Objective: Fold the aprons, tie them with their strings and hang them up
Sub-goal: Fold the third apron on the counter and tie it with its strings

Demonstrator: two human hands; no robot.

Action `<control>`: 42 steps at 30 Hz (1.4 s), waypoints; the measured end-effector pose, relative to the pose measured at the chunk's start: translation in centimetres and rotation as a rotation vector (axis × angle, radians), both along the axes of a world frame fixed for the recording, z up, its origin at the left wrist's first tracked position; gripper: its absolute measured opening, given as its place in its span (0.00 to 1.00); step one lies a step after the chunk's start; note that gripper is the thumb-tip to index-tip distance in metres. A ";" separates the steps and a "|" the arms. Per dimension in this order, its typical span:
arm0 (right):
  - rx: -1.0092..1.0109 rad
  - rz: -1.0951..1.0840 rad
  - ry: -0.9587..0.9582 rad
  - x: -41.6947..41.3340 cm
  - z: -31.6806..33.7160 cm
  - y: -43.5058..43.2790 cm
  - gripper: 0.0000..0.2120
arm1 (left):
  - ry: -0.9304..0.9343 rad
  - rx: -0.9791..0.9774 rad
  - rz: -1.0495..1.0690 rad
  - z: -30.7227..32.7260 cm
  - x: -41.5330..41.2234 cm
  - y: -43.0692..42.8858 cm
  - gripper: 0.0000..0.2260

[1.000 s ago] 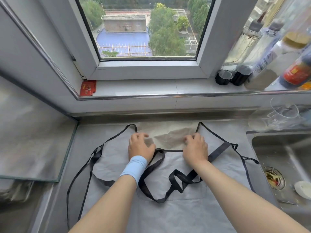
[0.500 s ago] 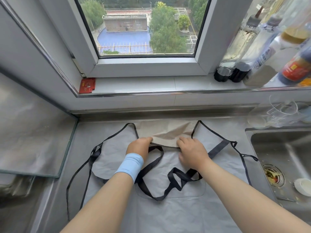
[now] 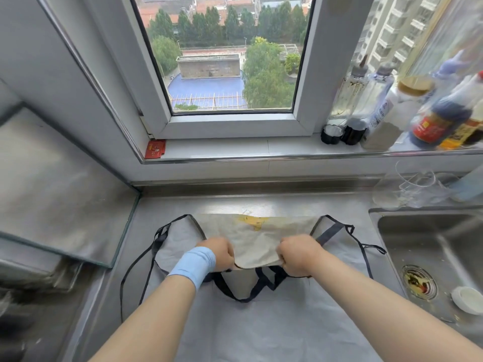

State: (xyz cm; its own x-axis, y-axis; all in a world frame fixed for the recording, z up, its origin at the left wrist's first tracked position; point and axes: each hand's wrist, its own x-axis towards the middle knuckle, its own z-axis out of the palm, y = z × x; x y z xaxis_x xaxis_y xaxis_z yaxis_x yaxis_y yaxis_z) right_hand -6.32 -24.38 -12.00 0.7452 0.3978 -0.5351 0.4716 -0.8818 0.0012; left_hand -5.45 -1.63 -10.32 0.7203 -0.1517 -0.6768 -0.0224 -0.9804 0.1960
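Presently, the apron (image 3: pixel 261 325) lies flat on the desk (image 3: pixel 339 205), lower centre of frame. My left hand (image 3: pixel 220 253) and right hand (image 3: pixel 298 254) each pinch the turned-down bib (image 3: pixel 256 236), fingers curled. Assessment: light, limp cloth; hold at the edges, keeping the strings (image 3: pixel 329 234) clear.

One apron (image 3: pixel 261 330); two hands, left hand (image 3: pixel 220 253) and right hand (image 3: pixel 298 254); one wristband (image 3: pixel 193 265); one sink (image 3: pixel 428 231); one red packet (image 3: pixel 155 148); at least five bottles (image 3: pixel 347 100).

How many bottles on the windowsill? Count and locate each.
5, rightmost on the sill: clear bottle, second clear bottle, white bottle, red-labelled bottle, yellow-labelled bottle at the frame edge. More may be hidden.
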 end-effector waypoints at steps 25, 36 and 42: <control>0.111 -0.520 -0.241 2.5 -8.4 0.3 0.34 | -0.561 0.161 -0.093 -8.9 3.6 2.0 0.20; 0.173 -0.768 -0.134 5.3 -10.6 -2.0 0.39 | -0.164 0.209 0.151 -11.0 7.5 3.5 0.45; -0.077 -0.720 -0.257 7.6 -9.1 0.1 0.36 | -0.445 0.188 0.040 -9.9 7.5 0.5 0.34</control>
State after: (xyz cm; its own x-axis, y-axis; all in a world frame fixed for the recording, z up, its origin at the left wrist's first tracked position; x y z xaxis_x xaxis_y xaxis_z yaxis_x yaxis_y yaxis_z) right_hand 1.29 -24.31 -21.14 0.9112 -0.2641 -0.3163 -0.2422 -0.9643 0.1073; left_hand 2.09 -1.15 -20.20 0.9488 -0.0230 -0.3149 -0.0257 -0.9997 -0.0047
